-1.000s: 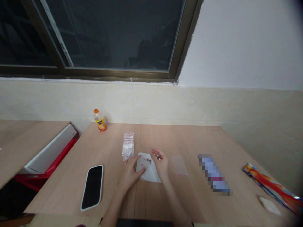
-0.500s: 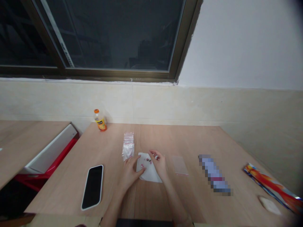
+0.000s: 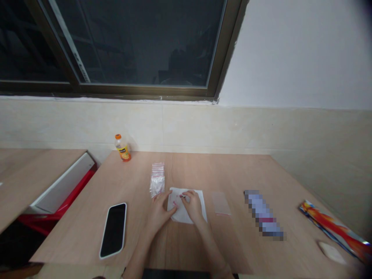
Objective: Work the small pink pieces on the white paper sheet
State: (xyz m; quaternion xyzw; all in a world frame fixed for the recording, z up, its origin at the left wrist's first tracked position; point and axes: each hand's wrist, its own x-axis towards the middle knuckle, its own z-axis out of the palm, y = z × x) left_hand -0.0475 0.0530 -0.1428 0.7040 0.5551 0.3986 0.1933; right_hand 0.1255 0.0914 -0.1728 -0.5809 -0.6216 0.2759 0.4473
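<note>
A white paper sheet point(image 3: 188, 216) lies on the wooden desk point(image 3: 232, 174), with several small pink-and-dark pieces point(image 3: 181, 197) near its upper middle. My left hand point(image 3: 159, 213) rests at the sheet's left edge, fingertips beside a pink piece, its fingers slightly apart. My right hand point(image 3: 193, 205) sits on the sheet with its fingers bunched over the small pieces. Those fingers hide part of the pieces, and I cannot tell whether they hold one.
A stack of small zip bags point(image 3: 157, 180) and a clear bag point(image 3: 221, 203) flank the sheet. A black phone point(image 3: 114, 230), an orange-capped juice bottle point(image 3: 122, 148), a pixelated package point(image 3: 263, 213), a colourful foil packet point(image 3: 334, 230) and a cream object point(image 3: 331, 252) also lie about.
My right hand has come down and left onto the sheet, over the small pieces. The sheet now lies wider and squarer, reaching further right.
</note>
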